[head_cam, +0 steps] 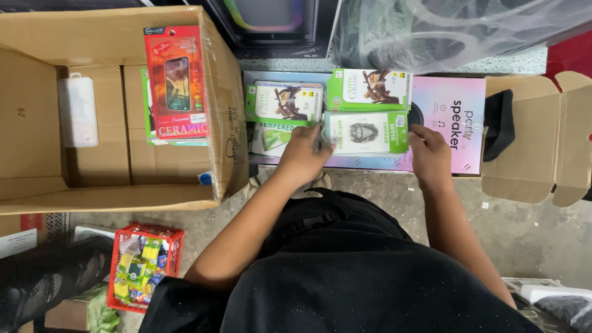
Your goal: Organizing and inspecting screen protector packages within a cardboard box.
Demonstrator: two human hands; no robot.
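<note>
Both my hands grip a stack of flat green-and-white screen protector packs point(365, 132), my left hand point(303, 154) at its left end and my right hand point(430, 151) at its right end. The stack lies over a pink speaker box point(453, 111). Two similar green-and-white stacks sit beside it: one behind point(370, 89) and one to the left point(285, 102). A further pack point(266, 137) lies under my left hand's side.
A large open cardboard box point(225, 123) at the left holds a red pack stack point(177, 83), a white packet point(78, 111) and smaller cartons. A red basket of small items point(143, 266) stands on the floor. An open empty carton point(542, 148) lies right. Plastic-wrapped goods point(444, 31) sit behind.
</note>
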